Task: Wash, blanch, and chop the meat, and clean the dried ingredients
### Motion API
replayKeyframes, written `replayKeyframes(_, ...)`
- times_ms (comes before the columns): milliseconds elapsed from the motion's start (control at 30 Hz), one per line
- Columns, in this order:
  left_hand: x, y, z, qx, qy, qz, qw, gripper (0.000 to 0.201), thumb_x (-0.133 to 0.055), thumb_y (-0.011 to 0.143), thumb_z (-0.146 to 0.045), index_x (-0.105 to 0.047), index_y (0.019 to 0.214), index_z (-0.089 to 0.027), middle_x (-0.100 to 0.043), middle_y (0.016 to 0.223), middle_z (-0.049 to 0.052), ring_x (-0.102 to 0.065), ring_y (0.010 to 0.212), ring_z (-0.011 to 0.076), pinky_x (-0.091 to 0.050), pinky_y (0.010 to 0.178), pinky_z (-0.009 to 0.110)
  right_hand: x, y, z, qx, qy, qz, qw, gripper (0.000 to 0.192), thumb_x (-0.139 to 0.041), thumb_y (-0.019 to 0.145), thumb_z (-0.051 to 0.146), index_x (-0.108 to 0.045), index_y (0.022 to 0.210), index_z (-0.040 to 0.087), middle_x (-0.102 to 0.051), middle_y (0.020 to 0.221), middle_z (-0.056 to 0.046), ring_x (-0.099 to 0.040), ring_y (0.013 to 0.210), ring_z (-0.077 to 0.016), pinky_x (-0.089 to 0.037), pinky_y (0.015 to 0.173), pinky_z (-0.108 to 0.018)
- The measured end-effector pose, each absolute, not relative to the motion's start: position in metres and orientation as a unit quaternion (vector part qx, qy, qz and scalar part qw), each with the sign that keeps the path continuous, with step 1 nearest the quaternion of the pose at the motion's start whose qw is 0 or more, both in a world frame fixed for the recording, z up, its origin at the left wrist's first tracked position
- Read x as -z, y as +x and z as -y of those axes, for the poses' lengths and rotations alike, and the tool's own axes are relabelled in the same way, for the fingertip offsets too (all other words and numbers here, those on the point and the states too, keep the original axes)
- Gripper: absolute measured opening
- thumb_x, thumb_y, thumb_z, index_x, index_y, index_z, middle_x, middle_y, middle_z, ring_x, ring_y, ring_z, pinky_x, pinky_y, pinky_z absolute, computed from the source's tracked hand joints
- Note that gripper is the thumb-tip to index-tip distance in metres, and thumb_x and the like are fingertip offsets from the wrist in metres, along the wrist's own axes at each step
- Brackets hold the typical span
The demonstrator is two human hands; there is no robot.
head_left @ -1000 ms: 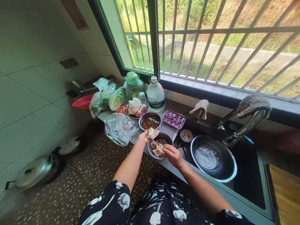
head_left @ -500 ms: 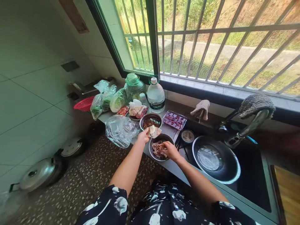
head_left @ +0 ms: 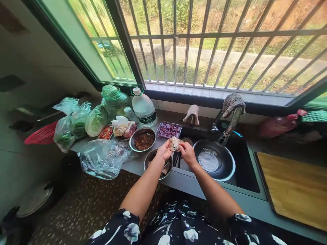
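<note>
Beneath the barred window, along the grey counter (head_left: 133, 165), both hands are pinching a pale crumpled scrap of meat (head_left: 174, 143), left hand (head_left: 164, 151) gripping at nine o'clock, right hand (head_left: 187, 152) at three, above a round steel bowl (head_left: 150, 158).

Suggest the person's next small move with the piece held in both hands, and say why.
Probably pull the piece apart over the bowl: left hand and right hand both pinch it just above that bowl, which already holds similar scraps.
</note>
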State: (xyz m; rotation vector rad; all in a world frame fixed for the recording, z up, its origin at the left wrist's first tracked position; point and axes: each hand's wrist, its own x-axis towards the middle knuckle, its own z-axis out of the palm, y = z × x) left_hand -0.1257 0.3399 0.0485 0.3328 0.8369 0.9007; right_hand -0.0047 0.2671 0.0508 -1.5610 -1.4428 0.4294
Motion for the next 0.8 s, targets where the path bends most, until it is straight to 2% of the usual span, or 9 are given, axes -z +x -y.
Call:
replayKeyframes(233, -0.048, -0.125, -0.329, -0.441, 0.094, -0.372, 0.811, 0.025, -0.039, 0.089, -0.022, -0.059, 0.098, -0.011, -0.066, 0.094, 0.010, -0.062, 0.089, 0.0165, -0.049, 0.081, 0.029, -0.046, -0.025, -0.254, -0.183, -0.597, 0.628, 0.465, 0.021, -0.049, 0.081, 0.030, -0.064, 0.088, 0.017, -0.060, 0.081, -0.006, -0.053, 0.072, -0.0139, -0.042, 0.068, -0.025)
replayKeyframes(333, -0.045, -0.122, -0.324, -0.465, 0.084, -0.354, 0.807, 0.022, -0.043, 0.088, -0.025, -0.059, 0.096, -0.012, -0.066, 0.089, 0.009, -0.063, 0.086, 0.0171, -0.046, 0.086, 0.034, -0.042, -0.033, -0.256, -0.271, -0.584, 0.630, 0.435, 0.019, -0.052, 0.078, 0.030, -0.066, 0.082, 0.017, -0.063, 0.076, -0.003, -0.055, 0.070, -0.0137, -0.041, 0.067, -0.025)
replayKeyframes(500, -0.039, -0.114, -0.321, -0.509, 0.109, -0.321, 0.791, 0.015, -0.048, 0.085, -0.022, -0.060, 0.091, -0.013, -0.067, 0.088, 0.008, -0.063, 0.087, 0.0160, -0.044, 0.090, 0.035, -0.030, -0.024, -0.263, -0.425, -0.604, 0.516, 0.434, 0.027, -0.058, 0.069, 0.039, -0.066, 0.076, 0.014, -0.060, 0.059, 0.000, -0.049, 0.052, -0.0111, -0.036, 0.051, -0.022)
replayKeyframes(567, -0.036, -0.114, -0.322, -0.515, 0.101, -0.323, 0.788, 0.014, -0.048, 0.085, -0.019, -0.060, 0.089, -0.013, -0.067, 0.087, 0.007, -0.063, 0.085, 0.0148, -0.045, 0.088, 0.033, -0.024, -0.009, -0.266, -0.412, -0.608, 0.510, 0.447, 0.029, -0.057, 0.070, 0.040, -0.066, 0.079, 0.014, -0.060, 0.061, 0.000, -0.050, 0.053, -0.0114, -0.037, 0.051, -0.022)
replayKeyframes(667, -0.031, -0.115, -0.324, -0.507, 0.073, -0.343, 0.788, 0.012, -0.047, 0.085, -0.016, -0.059, 0.087, -0.013, -0.067, 0.086, 0.007, -0.063, 0.084, 0.0146, -0.047, 0.085, 0.031, -0.012, 0.025, -0.280, -0.308, -0.673, 0.500, 0.450, 0.028, -0.051, 0.075, 0.038, -0.066, 0.083, 0.016, -0.064, 0.074, -0.003, -0.055, 0.067, -0.0144, -0.041, 0.062, -0.024)
replayKeyframes(800, -0.025, -0.114, -0.326, -0.490, 0.050, -0.358, 0.793, 0.013, -0.048, 0.085, -0.016, -0.059, 0.089, -0.013, -0.067, 0.086, 0.007, -0.063, 0.085, 0.0163, -0.049, 0.083, 0.033, 0.008, 0.062, -0.307, -0.201, -0.753, 0.552, 0.297, 0.024, -0.052, 0.075, 0.023, -0.068, 0.091, 0.014, -0.062, 0.100, -0.012, -0.056, 0.089, -0.0196, -0.040, 0.079, -0.028)
